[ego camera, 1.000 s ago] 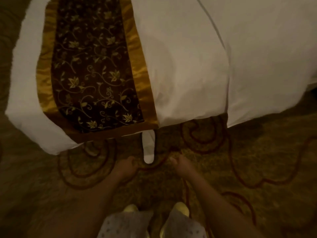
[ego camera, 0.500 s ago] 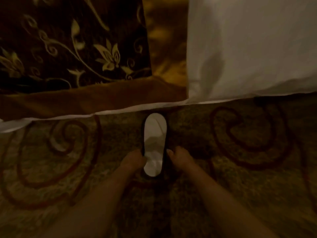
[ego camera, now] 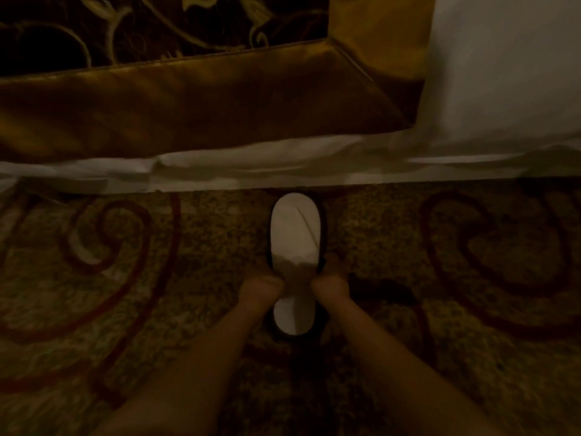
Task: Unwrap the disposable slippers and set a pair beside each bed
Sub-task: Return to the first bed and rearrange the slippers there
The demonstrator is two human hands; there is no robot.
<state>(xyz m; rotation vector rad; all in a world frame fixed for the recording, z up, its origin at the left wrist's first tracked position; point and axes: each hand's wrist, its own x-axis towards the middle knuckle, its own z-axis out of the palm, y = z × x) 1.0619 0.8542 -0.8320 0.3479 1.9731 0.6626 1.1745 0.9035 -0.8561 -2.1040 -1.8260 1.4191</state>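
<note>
Fingers of left hand [ego camera: 261,286] and right hand [ego camera: 331,286] pinch the slipper [ego camera: 295,231]; toe near bed [ego camera: 283,165] edge; carpet [ego camera: 188,247] open both sides.

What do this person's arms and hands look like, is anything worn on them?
No gloves on the left hand or the right hand. The left forearm and right forearm are uncovered down to the picture's lower edge, with no sleeve or cuff in view. I see no watch, bracelet or ring, though the light is dim, so something small could be missed.

Dim warm light, soft blur throughout, dark shadow lower frame, wide-angle bending at edges
</note>
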